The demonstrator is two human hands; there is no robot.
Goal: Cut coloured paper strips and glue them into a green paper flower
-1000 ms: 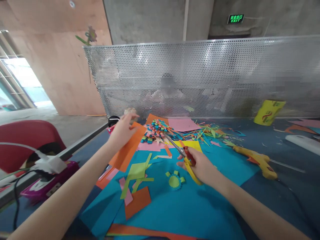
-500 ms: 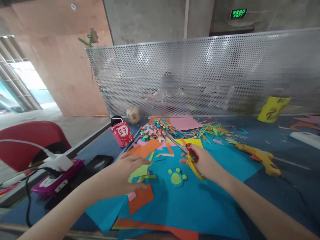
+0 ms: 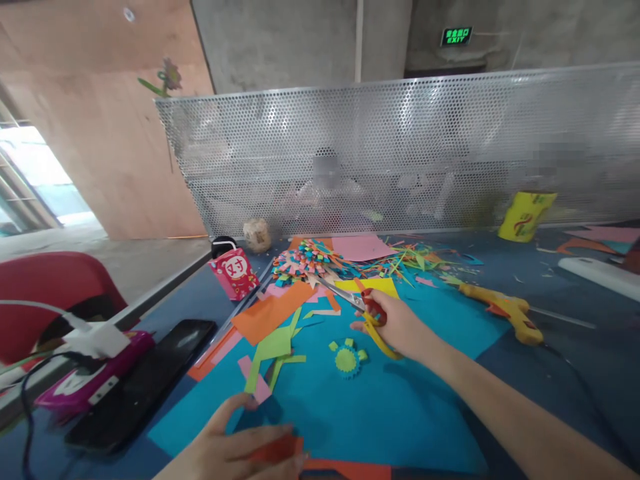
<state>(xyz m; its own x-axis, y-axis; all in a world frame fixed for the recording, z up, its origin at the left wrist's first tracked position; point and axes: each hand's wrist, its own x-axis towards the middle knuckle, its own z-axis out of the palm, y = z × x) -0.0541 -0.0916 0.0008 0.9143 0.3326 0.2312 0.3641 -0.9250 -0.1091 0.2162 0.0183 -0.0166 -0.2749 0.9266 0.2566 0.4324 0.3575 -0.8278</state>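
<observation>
My right hand (image 3: 395, 323) is closed round a pair of scissors (image 3: 357, 307) with red and yellow handles, blades pointing up-left over the blue paper sheet (image 3: 390, 407). My left hand (image 3: 235, 450) is low at the near edge, fingers pinched on an orange-red paper piece (image 3: 275, 450). A small green toothed paper disc (image 3: 346, 359) lies on the blue sheet just left of the scissors hand. Light green strips (image 3: 273, 347) and an orange sheet (image 3: 273, 312) lie between the two hands.
A heap of coloured paper scraps (image 3: 310, 260) sits at the back by a perforated metal screen (image 3: 400, 147). A yellow glue gun (image 3: 500, 310) lies right, a red box (image 3: 233, 272), a black phone (image 3: 145, 380) and a purple device (image 3: 85, 383) left. A person sits behind the screen.
My left hand drew back from the orange sheet at the rear to the near edge and picked up an orange-red piece. The right hand with scissors barely moved.
</observation>
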